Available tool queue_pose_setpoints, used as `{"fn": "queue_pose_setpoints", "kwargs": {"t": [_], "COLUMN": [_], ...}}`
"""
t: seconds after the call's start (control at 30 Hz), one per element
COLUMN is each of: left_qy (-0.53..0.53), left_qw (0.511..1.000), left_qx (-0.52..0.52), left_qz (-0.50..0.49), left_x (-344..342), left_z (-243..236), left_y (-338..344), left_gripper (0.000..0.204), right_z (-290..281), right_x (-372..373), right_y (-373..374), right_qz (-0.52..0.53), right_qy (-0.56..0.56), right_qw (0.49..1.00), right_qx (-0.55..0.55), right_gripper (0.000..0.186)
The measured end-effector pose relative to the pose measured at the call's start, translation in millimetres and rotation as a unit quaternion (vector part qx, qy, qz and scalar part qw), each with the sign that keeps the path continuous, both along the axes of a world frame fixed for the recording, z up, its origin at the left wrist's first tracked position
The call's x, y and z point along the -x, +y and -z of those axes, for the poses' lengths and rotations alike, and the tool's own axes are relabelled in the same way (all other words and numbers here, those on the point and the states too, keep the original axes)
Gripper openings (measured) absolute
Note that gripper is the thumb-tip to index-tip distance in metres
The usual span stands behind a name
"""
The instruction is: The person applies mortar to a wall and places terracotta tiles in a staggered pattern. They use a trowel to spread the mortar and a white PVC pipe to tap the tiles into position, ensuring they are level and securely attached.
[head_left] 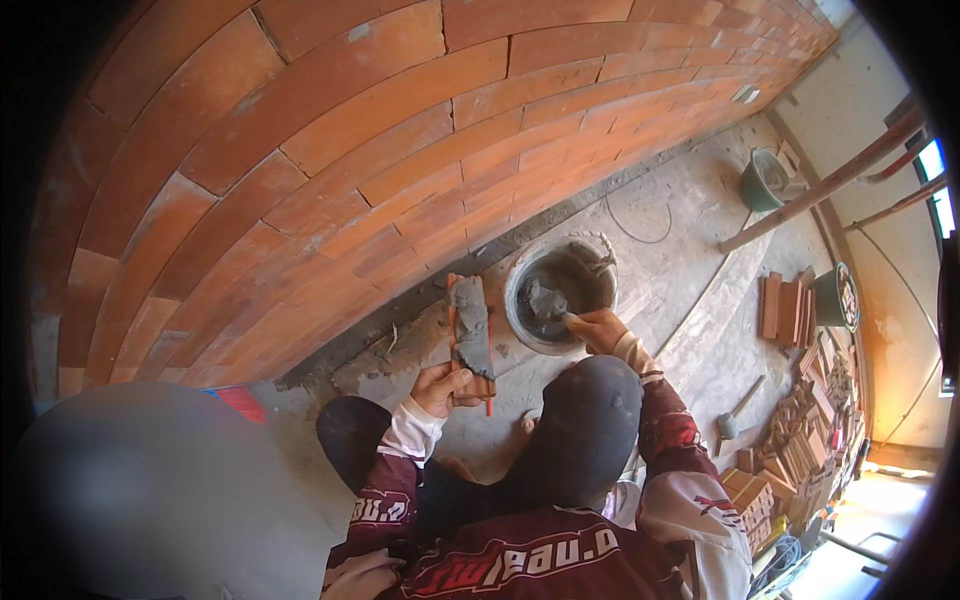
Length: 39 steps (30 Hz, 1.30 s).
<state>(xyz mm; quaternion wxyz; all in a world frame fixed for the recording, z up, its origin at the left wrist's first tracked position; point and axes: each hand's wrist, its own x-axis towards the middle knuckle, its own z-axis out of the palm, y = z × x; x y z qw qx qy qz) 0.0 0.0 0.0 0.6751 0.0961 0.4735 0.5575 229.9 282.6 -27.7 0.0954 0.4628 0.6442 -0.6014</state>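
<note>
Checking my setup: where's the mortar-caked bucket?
In the head view, the mortar-caked bucket is right of centre, beside your right hand and right of the mortar-covered brick.

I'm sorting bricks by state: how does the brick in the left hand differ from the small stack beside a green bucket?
The brick carries grey mortar; the stack looks bare. The brick is held in the left hand; the stack rests on the floor. Both show reddish-orange surfaces.
</note>
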Motion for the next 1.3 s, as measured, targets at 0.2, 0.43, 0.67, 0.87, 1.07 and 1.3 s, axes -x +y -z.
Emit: {"fn": "queue_pose_setpoints", "kwargs": {"t": [0.2,0.43,0.67,0.87,1.07,1.3], "left_qy": [0.002,0.01,-0.005,-0.1,-0.081,-0.06], "left_qw": [1.0,1.0,0.994,0.979,0.969,0.972], "left_qx": [0.011,-0.001,-0.104,-0.178,-0.231,-0.228], "left_qz": [0.004,-0.002,0.024,0.028,0.018,0.008], "left_x": [-1,-2,2,-10,-13,-7], "left_z": [-7,-4,-38,-101,-139,-157], "left_y": [3,21,88,150,189,180], "left_gripper": [0.032,0.04,0.042,0.049,0.047,0.041], "right_z": [10,-49,-117,-135,-117,-98], "right_x": [-23,-39,-57,-49,-30,-43], "right_y": [-4,-4,-31,-54,-54,-59], "right_qz": [-0.069,0.021,0.104,0.064,0.072,0.041], "right_qy": [0.177,0.083,0.183,0.22,0.238,0.26], "right_qw": [0.97,0.991,0.956,0.821,0.73,0.682], "right_qx": [-0.149,-0.098,-0.205,-0.523,-0.636,-0.683], "right_gripper": [0.044,0.037,0.039,0.049,0.054,0.06]}}
